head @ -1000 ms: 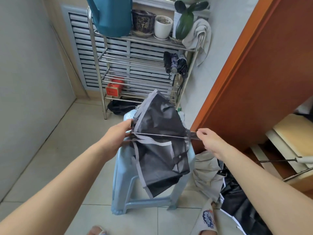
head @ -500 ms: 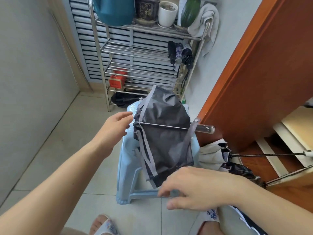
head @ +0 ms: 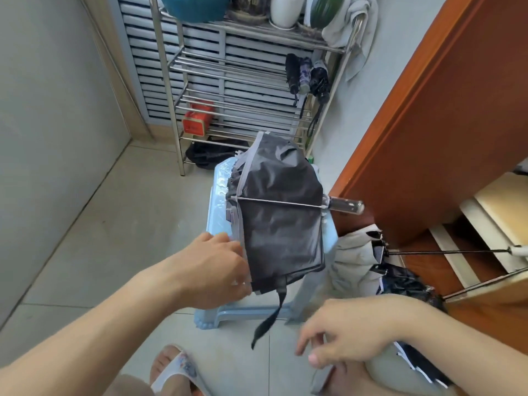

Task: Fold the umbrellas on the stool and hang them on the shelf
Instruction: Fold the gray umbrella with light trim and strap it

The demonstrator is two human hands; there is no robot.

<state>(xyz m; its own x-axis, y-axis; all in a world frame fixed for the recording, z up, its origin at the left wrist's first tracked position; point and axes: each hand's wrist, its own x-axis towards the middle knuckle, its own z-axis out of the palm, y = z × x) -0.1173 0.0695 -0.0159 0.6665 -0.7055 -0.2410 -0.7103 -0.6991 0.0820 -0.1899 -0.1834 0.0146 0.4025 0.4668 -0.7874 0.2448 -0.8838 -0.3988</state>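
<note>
A dark grey umbrella (head: 281,212) with pale edging lies collapsed across the light blue plastic stool (head: 220,195), its clear handle (head: 345,206) sticking out to the right. Its black strap (head: 268,320) dangles off the near edge. My left hand (head: 211,270) touches the canopy's near left edge, fingertips hidden under the fabric. My right hand (head: 343,332) hovers low to the right of the strap, fingers loosely curled, holding nothing. Three folded umbrellas (head: 307,74) hang on the right side of the metal shelf (head: 228,81).
More umbrellas, one pale grey (head: 354,261) and one dark (head: 405,284), lie on the floor right of the stool beside an orange-brown wooden door (head: 428,110). The shelf carries pots, a teal bag, a towel and a red box (head: 197,120). My sandalled foot (head: 177,370) is below.
My left hand has moved from the umbrella's far left end down to its near left edge. My right hand let go of the handle and dropped low right. The strap now hangs free.
</note>
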